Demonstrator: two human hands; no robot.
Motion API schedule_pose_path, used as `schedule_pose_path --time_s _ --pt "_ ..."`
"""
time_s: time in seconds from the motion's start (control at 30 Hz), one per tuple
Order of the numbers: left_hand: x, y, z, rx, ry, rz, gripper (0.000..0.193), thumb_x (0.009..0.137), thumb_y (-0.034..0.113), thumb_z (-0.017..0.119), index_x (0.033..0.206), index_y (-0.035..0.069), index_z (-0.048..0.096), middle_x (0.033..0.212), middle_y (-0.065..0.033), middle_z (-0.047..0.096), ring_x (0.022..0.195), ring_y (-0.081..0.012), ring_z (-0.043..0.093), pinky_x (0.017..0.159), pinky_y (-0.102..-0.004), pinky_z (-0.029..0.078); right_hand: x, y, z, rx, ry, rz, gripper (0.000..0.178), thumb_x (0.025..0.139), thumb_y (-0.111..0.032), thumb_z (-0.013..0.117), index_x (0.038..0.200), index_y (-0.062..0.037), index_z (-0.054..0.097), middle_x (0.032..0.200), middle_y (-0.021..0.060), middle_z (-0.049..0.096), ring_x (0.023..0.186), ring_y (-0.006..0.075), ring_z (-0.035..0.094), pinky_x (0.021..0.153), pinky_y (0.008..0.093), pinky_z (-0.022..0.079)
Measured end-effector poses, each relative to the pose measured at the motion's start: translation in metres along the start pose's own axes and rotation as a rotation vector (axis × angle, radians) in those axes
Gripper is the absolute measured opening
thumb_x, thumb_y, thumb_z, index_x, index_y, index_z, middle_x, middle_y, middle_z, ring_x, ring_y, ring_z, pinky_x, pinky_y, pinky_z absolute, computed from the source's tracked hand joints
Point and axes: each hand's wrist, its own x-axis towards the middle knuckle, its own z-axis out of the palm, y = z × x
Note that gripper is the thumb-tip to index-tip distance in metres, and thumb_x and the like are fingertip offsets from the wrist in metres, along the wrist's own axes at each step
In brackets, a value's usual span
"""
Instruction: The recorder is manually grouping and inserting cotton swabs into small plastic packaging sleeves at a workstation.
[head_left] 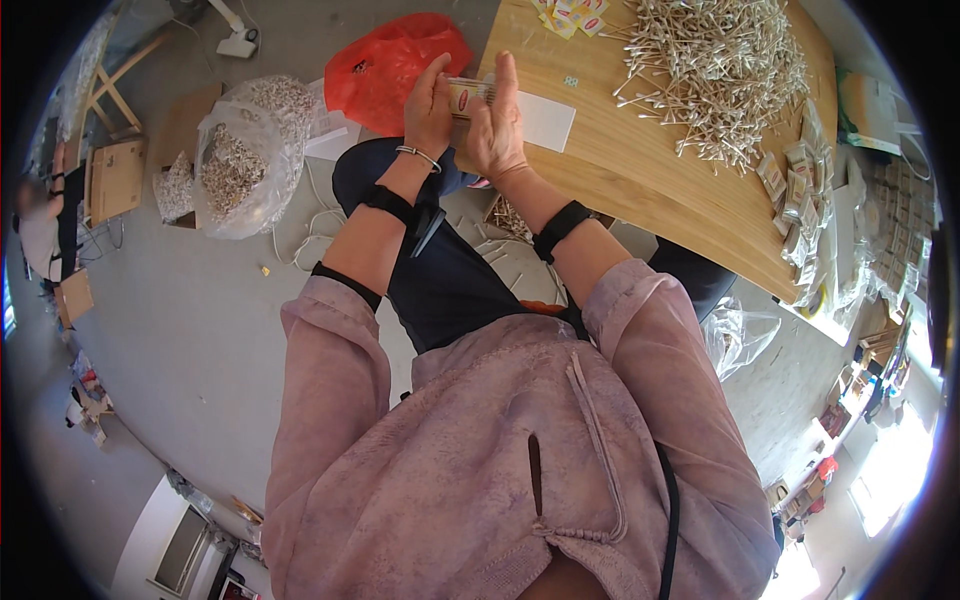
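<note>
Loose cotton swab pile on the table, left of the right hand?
No: the loose cotton swabs lie on the wooden table to the right of the right hand.

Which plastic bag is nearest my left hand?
The red bag, the only red one, beside your left hand; the clear bag of cotton swabs is farther left.

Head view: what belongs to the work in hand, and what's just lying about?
Apparently belonging:
- small yellow-labelled packet between left hand and right hand
- heaped white cotton swabs
- small yellow-white cards

Apparently lying about:
- long white device
- large brown cardboard box
- small yellow scrap
</note>
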Motion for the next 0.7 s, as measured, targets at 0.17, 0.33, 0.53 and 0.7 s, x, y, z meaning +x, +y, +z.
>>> schedule_pose_path --time_s 0.17,0.33,0.53,0.7 --pt "-0.002 -0.001 -0.006 -0.048 -0.034 -0.048 0.036 0.097 0.021 0.041 0.126 0.002 0.052 0.122 -0.016 0.058 0.11 -0.0251 0.057 0.093 -0.0317 0.043 0.003 -0.021 0.011 0.062 -0.012 0.107 0.069 0.085 -0.012 0.041 0.141 0.0117 0.008 0.145 0.0352 0.016 0.135 0.0481 0.017 0.113 0.0414 0.019" --pt "0.0 0.01 0.001 0.096 -0.044 0.044 0.035 0.096 0.023 0.043 0.122 0.002 0.053 0.119 -0.0164 0.059 0.11 -0.0283 0.055 0.093 -0.035 0.044 0.008 -0.02 -0.003 0.241 -0.049 0.147 0.073 0.082 -0.011 0.044 0.142 0.0083 0.009 0.144 0.0346 0.018 0.135 0.0479 0.018 0.113 0.0441 0.016" --pt "-0.002 0.029 -0.01 0.775 0.132 0.558 0.029 0.085 0.008 0.054 0.114 0.005 0.056 0.116 -0.0163 0.057 0.111 -0.034 0.051 0.098 -0.0438 0.038 0.008 -0.002 -0.069 -0.425 0.125 -0.021 0.059 0.068 0.005 0.047 0.127 0.0011 0.043 0.134 0.0221 0.041 0.131 0.0393 0.032 0.109 0.0478 0.024" --pt "-0.038 0.057 0.045 0.39 -0.283 0.535 0.027 0.079 0.004 0.057 0.106 0.006 0.057 0.108 -0.0124 0.058 0.108 -0.0316 0.052 0.095 -0.0445 0.039 0.009 0.031 -0.183 -1.023 0.175 0.221 0.067 0.072 0.003 0.052 0.135 -0.0185 0.043 0.141 0.0088 0.038 0.133 0.0346 0.027 0.11 0.0473 0.02"
